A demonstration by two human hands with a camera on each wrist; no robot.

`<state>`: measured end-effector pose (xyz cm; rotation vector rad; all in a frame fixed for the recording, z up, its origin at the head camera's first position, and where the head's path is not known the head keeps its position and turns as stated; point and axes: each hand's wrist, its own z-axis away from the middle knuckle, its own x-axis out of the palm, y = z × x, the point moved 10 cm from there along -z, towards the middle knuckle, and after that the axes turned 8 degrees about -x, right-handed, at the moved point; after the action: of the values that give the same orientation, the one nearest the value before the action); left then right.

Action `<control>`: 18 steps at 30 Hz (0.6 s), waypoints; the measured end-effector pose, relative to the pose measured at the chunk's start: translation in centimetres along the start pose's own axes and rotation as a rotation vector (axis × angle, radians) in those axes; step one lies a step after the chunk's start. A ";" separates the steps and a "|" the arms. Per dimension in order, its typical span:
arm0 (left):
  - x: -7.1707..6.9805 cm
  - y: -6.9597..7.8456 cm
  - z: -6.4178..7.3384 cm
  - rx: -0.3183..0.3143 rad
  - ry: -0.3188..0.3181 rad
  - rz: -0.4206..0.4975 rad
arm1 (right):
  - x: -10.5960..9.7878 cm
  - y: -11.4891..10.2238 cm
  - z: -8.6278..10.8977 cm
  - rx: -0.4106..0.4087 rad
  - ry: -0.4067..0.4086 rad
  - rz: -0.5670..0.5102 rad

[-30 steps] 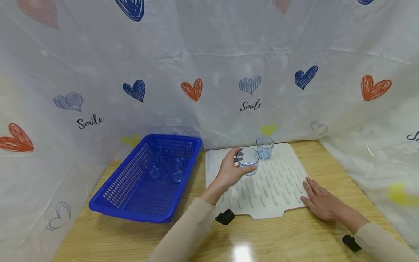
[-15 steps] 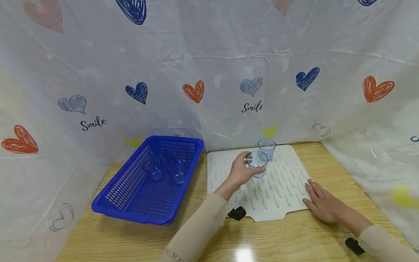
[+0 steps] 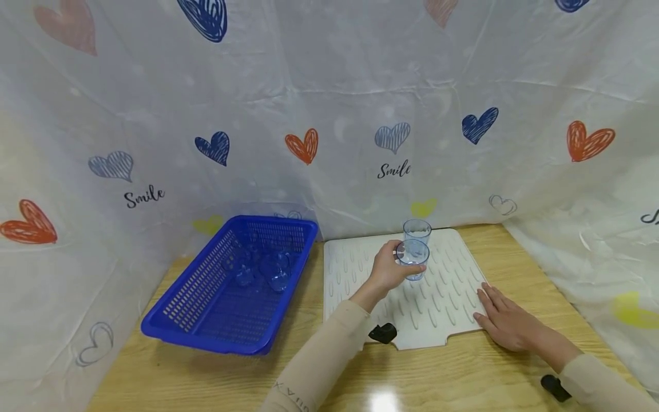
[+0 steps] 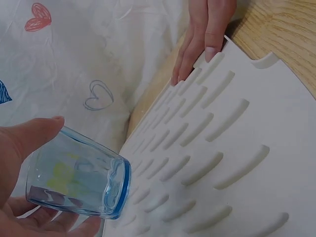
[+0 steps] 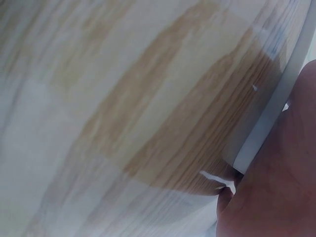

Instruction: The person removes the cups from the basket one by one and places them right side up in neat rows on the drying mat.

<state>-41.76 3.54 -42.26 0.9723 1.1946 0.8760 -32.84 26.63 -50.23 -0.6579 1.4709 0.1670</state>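
My left hand (image 3: pixel 386 270) holds a clear bluish drinking glass (image 3: pixel 413 264) between thumb and fingers, rim up, over the white ridged draining board (image 3: pixel 355 286). In the left wrist view the base of this glass (image 4: pixel 81 170) comes close over the ridges. Just behind it, a second glass (image 3: pixel 418 226) stands upright near the board's back edge, partly hidden by the held one. My right hand (image 3: pixel 509 325) rests at the board's right edge, fingers extended with their tips on it. In the right wrist view that hand (image 5: pixel 276 192) lies against the board's pale rim (image 5: pixel 261 131).
A blue plastic basket (image 3: pixel 206 339) stands on the wooden table (image 3: pixel 206 377) left of the board, with several glasses (image 3: pixel 278 272) lying in its far half. Behind the table hangs a white sheet (image 3: pixel 340 194) printed with hearts.
My left hand has carried the glass to the right, in front of the standing glass. My right hand has stayed at the board's edge.
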 end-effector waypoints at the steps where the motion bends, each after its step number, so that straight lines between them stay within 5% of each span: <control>1: 0.2 0.0 0.0 -0.002 0.001 0.001 | 0.0 -0.1 0.0 0.000 0.006 -0.011; 18: 2.8 -0.6 -1.0 -0.026 0.032 -0.064 | 0.2 0.3 -0.1 -0.014 0.003 -0.003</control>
<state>-42.32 6.06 -43.82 0.8976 1.2326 0.8575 -33.04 26.84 -50.50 -0.6714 1.4730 0.1741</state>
